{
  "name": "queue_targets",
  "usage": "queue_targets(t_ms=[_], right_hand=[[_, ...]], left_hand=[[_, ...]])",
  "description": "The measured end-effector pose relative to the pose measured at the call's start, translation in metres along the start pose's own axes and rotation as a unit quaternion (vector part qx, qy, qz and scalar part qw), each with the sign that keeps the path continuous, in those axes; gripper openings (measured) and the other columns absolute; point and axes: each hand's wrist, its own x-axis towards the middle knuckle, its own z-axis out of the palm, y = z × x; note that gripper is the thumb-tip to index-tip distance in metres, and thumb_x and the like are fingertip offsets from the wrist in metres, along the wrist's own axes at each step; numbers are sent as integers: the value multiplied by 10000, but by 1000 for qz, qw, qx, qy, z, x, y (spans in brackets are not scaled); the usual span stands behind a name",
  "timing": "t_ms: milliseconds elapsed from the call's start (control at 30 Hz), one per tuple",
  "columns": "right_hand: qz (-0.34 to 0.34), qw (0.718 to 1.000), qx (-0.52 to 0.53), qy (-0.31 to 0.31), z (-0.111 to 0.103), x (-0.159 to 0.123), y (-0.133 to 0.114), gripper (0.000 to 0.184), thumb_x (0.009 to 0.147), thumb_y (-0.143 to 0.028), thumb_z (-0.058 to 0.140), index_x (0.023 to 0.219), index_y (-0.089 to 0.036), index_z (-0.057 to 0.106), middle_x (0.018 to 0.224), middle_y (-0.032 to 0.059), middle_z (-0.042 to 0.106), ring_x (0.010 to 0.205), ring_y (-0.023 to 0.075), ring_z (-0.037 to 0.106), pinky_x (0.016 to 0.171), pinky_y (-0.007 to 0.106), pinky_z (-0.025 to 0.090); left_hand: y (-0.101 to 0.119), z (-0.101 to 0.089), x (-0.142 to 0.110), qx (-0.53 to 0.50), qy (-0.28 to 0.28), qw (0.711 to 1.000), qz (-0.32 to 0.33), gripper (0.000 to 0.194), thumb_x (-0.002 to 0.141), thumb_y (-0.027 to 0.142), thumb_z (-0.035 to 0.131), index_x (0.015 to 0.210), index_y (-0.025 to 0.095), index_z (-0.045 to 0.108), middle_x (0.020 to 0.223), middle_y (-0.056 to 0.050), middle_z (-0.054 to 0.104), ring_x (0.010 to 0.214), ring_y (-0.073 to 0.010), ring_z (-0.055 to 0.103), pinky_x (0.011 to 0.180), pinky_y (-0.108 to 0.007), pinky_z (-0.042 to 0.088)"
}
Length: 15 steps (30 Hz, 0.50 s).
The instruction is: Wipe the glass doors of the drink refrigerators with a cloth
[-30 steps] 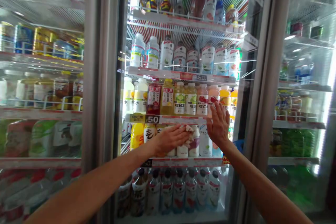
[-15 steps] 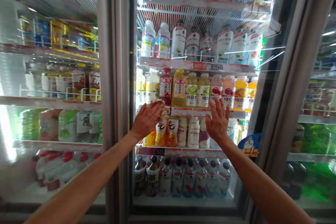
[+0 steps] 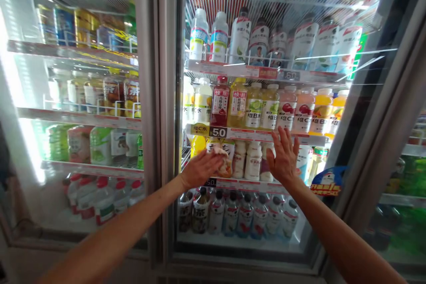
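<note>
- Hands: two. Our left hand [image 3: 202, 170] lies flat, fingers nearly straight and side by side, holding one crumpled pale cloth [image 3: 222, 156] beneath them. Our right hand [image 3: 284, 156] is spread, fingers parted, palm toward the glass door [image 3: 246, 268]; we cannot tell whether it touches.
- Position of cloth: at the glass, in front of the shelf below the 50 price tag [image 3: 218, 132], covering part of a yellow-labelled bottle.
- Counts, front rows: we count eight bottles on the upper shelf, about ten on the middle shelf, eight dark-capped on the bottom. Middle shelf includes one red bottle [image 3: 220, 102] and one yellow bottle [image 3: 237, 106], side by side.
- Edges: the left metal post [image 3: 166, 97] stands just beside our left wrist, and our left forearm crosses it. The right door frame [image 3: 382, 142] is well apart from our right hand.
- Room: bare glass lies between the hands and to the right of the right one, down to one blue sticker [image 3: 329, 179] near our right forearm.
- Writing: 维B水 and 维C水 on middle-shelf labels; 慢熬 on the red bottle; 茶 on one bottom-row tea bottle [image 3: 201, 213]. Sticker text is only partly legible.
</note>
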Motion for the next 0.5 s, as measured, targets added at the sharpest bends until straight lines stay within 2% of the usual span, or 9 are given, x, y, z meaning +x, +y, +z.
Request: queue_targets(t_ms=[67, 100, 133, 233, 267, 300, 400, 433, 500], right_hand=[[-4, 1000, -1, -13, -1, -6, 0, 641, 855, -263, 432, 1432, -251, 151, 1487, 80, 252, 1372, 231, 205, 1102, 493, 132], [-3, 1000, -2, -18, -1, -10, 0, 636, 856, -263, 430, 1430, -250, 157, 1484, 83, 257, 1371, 229, 210, 1102, 492, 132], [0, 1000, -3, -21, -2, -13, 2, 631, 856, -263, 429, 1429, -247, 165, 1483, 85, 261, 1371, 229, 211, 1102, 490, 132], [15, 1000, -11, -18, -5, -21, 10, 620, 852, -254, 434, 1423, -239, 194, 1476, 92, 275, 1370, 232, 212, 1102, 488, 130], [19, 1000, -14, -17, -6, -23, 13, 617, 851, -250, 434, 1422, -239, 199, 1474, 93, 280, 1369, 233, 215, 1102, 490, 127], [20, 1000, -17, -17, -8, -26, 17, 615, 852, -249, 432, 1422, -240, 200, 1474, 92, 282, 1368, 234, 218, 1103, 491, 123], [15, 999, -22, -28, -13, -35, 25, 615, 854, -248, 425, 1423, -247, 193, 1477, 86, 274, 1367, 234, 222, 1104, 492, 124], [13, 999, -24, -34, -15, -38, 27, 615, 855, -251, 426, 1423, -251, 190, 1479, 84, 272, 1366, 235, 223, 1103, 491, 131], [14, 999, -31, -42, -18, -43, 31, 612, 858, -258, 426, 1423, -259, 190, 1479, 81, 273, 1366, 238, 224, 1100, 493, 146]], left_hand=[[13, 6, 8, -36, -23, 996, 80, 331, 857, 191, 449, 1180, 194, 522, 1275, -28, 549, 1267, -150, 404, 1101, -360, 280], [16, 8, 15, -37, -24, 996, 83, 339, 860, 194, 438, 1191, 194, 516, 1292, -32, 534, 1268, -149, 402, 1104, -362, 274], [16, 10, 24, -28, -18, 998, 58, 354, 864, 198, 429, 1210, 185, 503, 1309, -47, 516, 1281, -160, 386, 1107, -378, 267], [12, 15, 54, 16, 14, 995, -95, 409, 872, 209, 400, 1271, 133, 452, 1358, -108, 453, 1339, -219, 281, 1111, -453, 237], [14, 17, 61, 18, 19, 993, -114, 416, 872, 207, 395, 1276, 118, 447, 1367, -117, 439, 1348, -232, 256, 1109, -463, 234], [18, 19, 66, 11, 18, 995, -98, 414, 870, 200, 397, 1271, 114, 454, 1371, -116, 435, 1349, -235, 253, 1108, -459, 239], [39, 26, 74, -27, 5, 997, 71, 370, 861, 184, 420, 1218, 146, 511, 1347, -73, 473, 1304, -198, 349, 1096, -387, 286], [45, 28, 77, -33, 1, 994, 105, 359, 861, 187, 425, 1205, 158, 523, 1340, -61, 483, 1285, -188, 380, 1089, -368, 301], [52, 32, 85, -29, -1, 996, 86, 363, 864, 198, 425, 1212, 158, 517, 1342, -60, 480, 1275, -198, 393, 1078, -375, 318]])
